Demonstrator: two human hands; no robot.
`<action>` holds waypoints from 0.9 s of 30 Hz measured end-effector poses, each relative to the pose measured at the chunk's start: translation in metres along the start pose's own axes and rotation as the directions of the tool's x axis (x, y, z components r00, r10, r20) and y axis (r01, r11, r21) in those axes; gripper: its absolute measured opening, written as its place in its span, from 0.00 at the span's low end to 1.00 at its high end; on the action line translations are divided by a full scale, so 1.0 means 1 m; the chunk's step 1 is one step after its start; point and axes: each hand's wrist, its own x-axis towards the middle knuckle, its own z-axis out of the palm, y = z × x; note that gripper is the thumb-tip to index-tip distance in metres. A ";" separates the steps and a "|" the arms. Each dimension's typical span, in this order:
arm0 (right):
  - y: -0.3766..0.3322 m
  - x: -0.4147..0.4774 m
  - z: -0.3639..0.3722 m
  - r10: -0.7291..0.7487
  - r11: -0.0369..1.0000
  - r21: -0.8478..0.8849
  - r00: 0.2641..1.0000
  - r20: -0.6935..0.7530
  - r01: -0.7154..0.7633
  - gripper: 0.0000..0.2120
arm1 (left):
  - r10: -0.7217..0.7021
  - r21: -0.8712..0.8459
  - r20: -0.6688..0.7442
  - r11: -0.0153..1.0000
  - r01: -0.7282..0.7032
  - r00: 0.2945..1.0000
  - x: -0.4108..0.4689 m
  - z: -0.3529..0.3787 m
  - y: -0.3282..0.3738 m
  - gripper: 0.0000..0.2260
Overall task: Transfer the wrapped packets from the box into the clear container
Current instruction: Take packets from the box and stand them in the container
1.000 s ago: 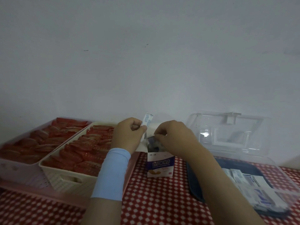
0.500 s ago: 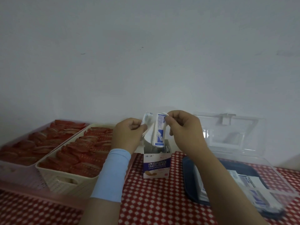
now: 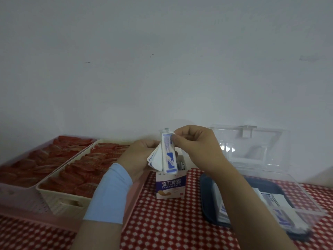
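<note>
The person wore a pale blue, close-fitting sleeve [image 3: 110,195] on the left forearm, a smooth tube of plain cloth. It began just behind the wrist of the left hand [image 3: 138,159] and ended in a straight hem partway up the arm, with bare arm on the near side of that hem. The right hand [image 3: 196,147] and right forearm [image 3: 239,199] were bare along all that showed.
</note>
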 end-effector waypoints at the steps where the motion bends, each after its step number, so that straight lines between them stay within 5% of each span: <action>1: 0.000 0.000 -0.001 0.008 1.000 -0.007 1.000 -0.001 -0.008 0.04 | 0.003 0.014 0.018 1.000 -0.004 1.000 -0.001 0.001 0.001 0.11; 4: -0.001 -0.001 -0.005 0.014 1.000 -0.011 1.000 -0.006 -0.014 0.04 | -0.018 0.003 0.078 1.000 0.018 0.997 -0.002 0.001 0.001 0.09; 8: 0.000 -0.002 -0.008 0.025 1.000 -0.004 0.999 -0.035 -0.026 0.04 | -0.129 -0.238 0.147 0.958 0.161 0.981 0.001 -0.002 -0.001 0.17; 21: -0.007 -0.004 0.004 0.052 0.980 0.194 0.999 0.004 -0.052 0.06 | 0.071 -0.495 0.277 0.865 0.079 0.958 0.002 0.013 -0.016 0.27; 27: -0.002 -0.004 -0.002 -0.106 0.980 -0.164 0.992 0.070 0.116 0.13 | -0.023 -0.573 0.123 0.814 0.090 0.992 0.006 0.011 -0.011 0.15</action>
